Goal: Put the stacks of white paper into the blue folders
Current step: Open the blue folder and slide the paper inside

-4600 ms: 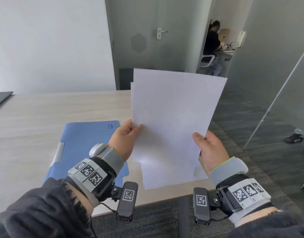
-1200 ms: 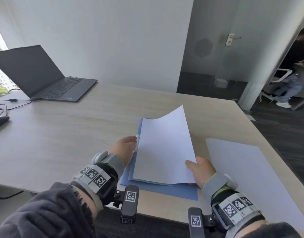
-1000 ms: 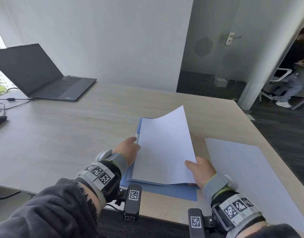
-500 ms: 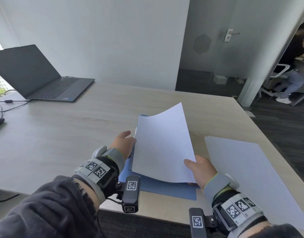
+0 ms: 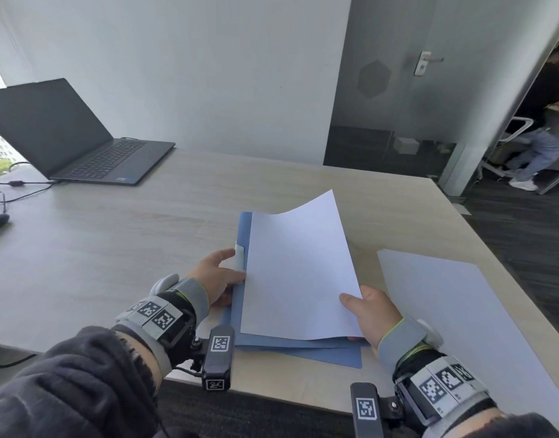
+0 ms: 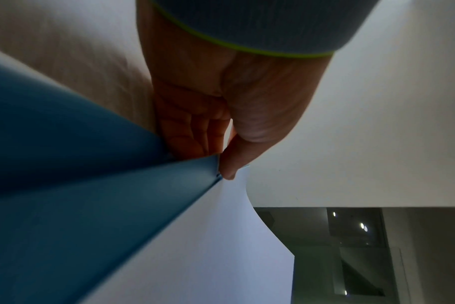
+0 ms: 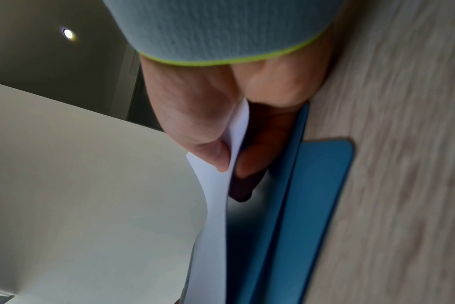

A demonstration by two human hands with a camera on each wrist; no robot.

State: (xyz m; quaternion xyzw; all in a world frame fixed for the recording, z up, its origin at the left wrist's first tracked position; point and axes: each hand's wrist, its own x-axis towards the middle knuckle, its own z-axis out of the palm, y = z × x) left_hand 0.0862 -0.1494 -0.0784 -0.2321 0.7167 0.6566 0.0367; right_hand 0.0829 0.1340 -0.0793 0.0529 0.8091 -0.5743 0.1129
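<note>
Meanwhile, the white paper stack (image 5: 298, 273) has barely shifted over the last second: it lies over the open blue folder (image 5: 295, 350), its far edge lifted and curled, its left edge now drawn closer to the folder's spine. Since the earlier moment when the sheets were held upright in the air, they have come down onto the folder, so the insertion looks nearly done; squaring the sheets and closing the cover seem to be what remains.

At the spine, the left hand (image 5: 216, 276) has its thumb pressing the paper's left edge by a pale clip (image 5: 239, 257), with fingers curled under the blue cover. On the side of the folder opposite the spine, the right hand (image 5: 371, 314) pinches the paper's near corner, thumb on top and fingers beneath, between sheets and folder.

Beyond that right edge of the folder, a second white stack (image 5: 455, 317) lies flat on the bench (image 5: 120, 248), untouched. A laptop (image 5: 79, 143) sits well away, far past the spine side.
</note>
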